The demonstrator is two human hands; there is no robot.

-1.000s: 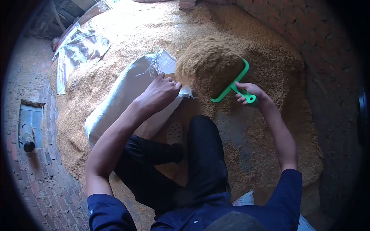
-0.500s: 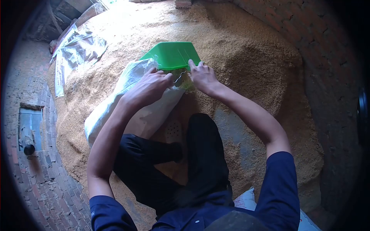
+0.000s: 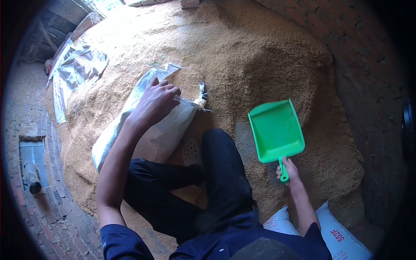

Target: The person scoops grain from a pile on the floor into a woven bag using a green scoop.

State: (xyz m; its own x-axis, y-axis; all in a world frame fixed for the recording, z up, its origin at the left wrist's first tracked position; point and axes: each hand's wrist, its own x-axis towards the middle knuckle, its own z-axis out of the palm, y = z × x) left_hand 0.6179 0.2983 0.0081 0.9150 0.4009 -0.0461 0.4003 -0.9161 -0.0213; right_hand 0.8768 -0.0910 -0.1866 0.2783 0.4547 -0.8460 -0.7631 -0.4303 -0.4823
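Observation:
A green plastic dustpan [image 3: 277, 130] is held out to the right, its broad pan facing up with little visible in it. My right hand [image 3: 291, 170] is closed around its handle, above the grain. At the mouth of a white woven sack [image 3: 167, 132], my left hand [image 3: 157, 100] is curled over the rim, fingers bent onto it. The sack leans against the heap beside my bent leg, its frayed opening pointing away from me. My left hand partly covers the opening.
A large heap of brown grain or husks [image 3: 242, 56] spreads in front of me. Crumpled plastic sheeting [image 3: 80, 69] lies at its left. Printed white sacks [image 3: 340, 236] stand behind my right arm. Brick walls [image 3: 359, 65] enclose the heap.
The dustpan has moved from above the sack's mouth to the lower right, with my right hand now on its handle. My left hand has stayed at the sack.

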